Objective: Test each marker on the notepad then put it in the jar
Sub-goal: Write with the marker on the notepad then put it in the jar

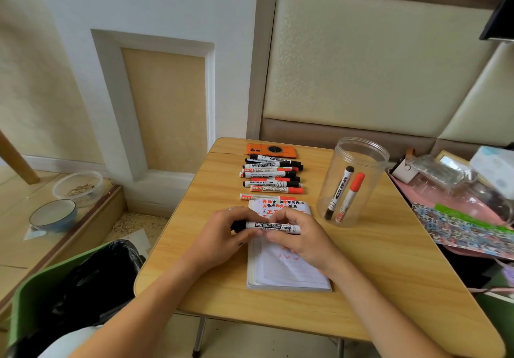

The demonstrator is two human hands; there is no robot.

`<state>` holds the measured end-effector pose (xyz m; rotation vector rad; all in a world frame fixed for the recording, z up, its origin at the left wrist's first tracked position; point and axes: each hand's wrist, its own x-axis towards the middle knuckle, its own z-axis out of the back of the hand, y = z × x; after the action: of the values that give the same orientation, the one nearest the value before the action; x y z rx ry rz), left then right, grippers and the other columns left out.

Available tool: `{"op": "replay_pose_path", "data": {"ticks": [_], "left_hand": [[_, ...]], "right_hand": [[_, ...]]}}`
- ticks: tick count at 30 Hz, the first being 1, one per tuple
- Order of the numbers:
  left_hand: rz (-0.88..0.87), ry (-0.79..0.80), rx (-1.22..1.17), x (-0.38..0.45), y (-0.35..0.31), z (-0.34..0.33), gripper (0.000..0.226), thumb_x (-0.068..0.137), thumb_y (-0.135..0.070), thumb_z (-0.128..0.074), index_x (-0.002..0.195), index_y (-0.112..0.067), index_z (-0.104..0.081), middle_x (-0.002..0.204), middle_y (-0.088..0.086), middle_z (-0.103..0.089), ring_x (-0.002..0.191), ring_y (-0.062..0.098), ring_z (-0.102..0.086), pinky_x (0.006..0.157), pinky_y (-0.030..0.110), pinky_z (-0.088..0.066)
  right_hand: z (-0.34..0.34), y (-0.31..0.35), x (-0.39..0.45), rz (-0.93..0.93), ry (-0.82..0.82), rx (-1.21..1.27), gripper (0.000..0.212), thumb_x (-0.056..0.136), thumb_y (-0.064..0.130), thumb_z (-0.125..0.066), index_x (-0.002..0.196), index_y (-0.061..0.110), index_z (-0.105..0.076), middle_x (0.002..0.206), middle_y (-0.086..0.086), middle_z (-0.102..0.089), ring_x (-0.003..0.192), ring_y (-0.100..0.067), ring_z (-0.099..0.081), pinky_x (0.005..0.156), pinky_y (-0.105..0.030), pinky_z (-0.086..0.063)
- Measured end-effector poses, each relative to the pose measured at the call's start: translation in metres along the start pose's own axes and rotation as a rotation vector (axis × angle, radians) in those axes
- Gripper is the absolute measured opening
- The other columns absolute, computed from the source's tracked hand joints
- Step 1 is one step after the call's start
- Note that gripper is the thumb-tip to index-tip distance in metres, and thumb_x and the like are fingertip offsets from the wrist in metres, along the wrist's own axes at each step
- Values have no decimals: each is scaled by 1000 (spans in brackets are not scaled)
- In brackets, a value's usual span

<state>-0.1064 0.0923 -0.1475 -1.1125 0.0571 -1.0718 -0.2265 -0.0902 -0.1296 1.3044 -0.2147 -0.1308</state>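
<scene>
Black-capped marker [271, 227] lies level above the notepad [289, 271], clamped between both hands: left hand [222, 232] closed on the cap end, right hand [300, 235] on the barrel. Right of them, the jar [351, 182] holds two markers.

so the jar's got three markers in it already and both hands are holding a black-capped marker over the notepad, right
Not quite. The head view shows two markers in the clear jar, not three: a black marker and a red marker. The rest holds: the left hand and right hand hold a black-capped marker over the notepad.
</scene>
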Motion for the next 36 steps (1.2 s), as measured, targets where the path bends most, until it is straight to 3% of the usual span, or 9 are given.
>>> {"op": "replay_pose_path", "data": {"ticks": [3, 11, 16, 19, 23, 25, 28, 32, 36], "left_hand": [[5, -3, -29, -1, 1, 0, 11, 90, -31, -75, 100, -27, -73, 91, -11, -73, 79, 19, -66, 71, 40, -53], [13, 12, -70, -2, 1, 1, 8, 93, -31, -72, 96, -24, -71, 86, -6, -71, 74, 19, -64, 67, 42, -52], [27, 33, -91, -1, 1, 1, 8, 95, -31, -70, 95, -23, -70, 83, -5, -70, 71, 19, -62, 65, 38, -49], [27, 36, -81, -1, 0, -1, 11, 95, -33, -69, 96, -22, -70, 83, -7, -69, 70, 11, -60, 63, 32, -49], [-6, 1, -5, 2, 3, -4, 23, 93, -43, -69, 107, -25, -65, 93, -12, -66, 85, 14, -63, 72, 32, -51], [38, -26, 29, 2, 7, -5, 48, 87, -55, -70, 122, -27, -53, 107, -13, -60, 102, 9, -59, 86, 23, -49], [130, -27, 85, 0, 12, -8, 78, 81, -69, -68, 140, -34, -29, 132, -9, -51, 125, 5, -49, 103, 27, -40], [100, 92, 313, 2, 11, -11, 60, 93, -62, -50, 147, -51, -26, 153, -10, -35, 137, 11, -38, 113, 43, -29], [82, 167, 483, 2, 16, -16, 49, 93, -57, -32, 140, -51, -46, 155, -11, -34, 141, 9, -35, 114, 36, -19]], "right_hand": [[-2, -2, 1, -8, -35, 8, 18, 87, 11, -80, 101, 8, -69, 92, -1, -66, 53, -6, -54, 46, -19, -41], [-2, -1, 2, -43, -52, -14, 15, 86, 22, -83, 95, 16, -72, 84, 8, -69, 50, -16, -53, 44, -27, -39], [-2, 2, 1, -61, -20, -37, 19, 91, 30, -77, 94, 12, -71, 67, -1, -63, 49, -17, -52, 43, -24, -37], [-1, 4, 0, -69, -19, -56, 23, 93, 34, -74, 91, 12, -70, 65, -2, -62, 50, -16, -54, 43, -24, -38], [2, 9, -1, -14, -76, -80, 5, 97, 20, -70, 99, 15, -71, 75, 5, -66, 57, -14, -57, 49, -24, -44], [6, 16, 0, 22, -130, -23, 11, 96, 6, -64, 105, 14, -64, 86, 3, -66, 64, -15, -59, 56, -24, -46], [18, 32, 4, 65, -267, 62, 20, 93, 2, -67, 107, 14, -58, 96, -6, -68, 68, -17, -64, 60, -26, -50], [41, 60, 7, 247, -524, -22, 18, 96, 7, -68, 105, 20, -59, 86, -7, -70, 67, -15, -69, 58, -26, -53], [72, 101, 2, 466, -765, -232, 15, 104, 19, -58, 118, 21, -55, 84, -2, -70, 68, -12, -69, 57, -28, -54]]}}
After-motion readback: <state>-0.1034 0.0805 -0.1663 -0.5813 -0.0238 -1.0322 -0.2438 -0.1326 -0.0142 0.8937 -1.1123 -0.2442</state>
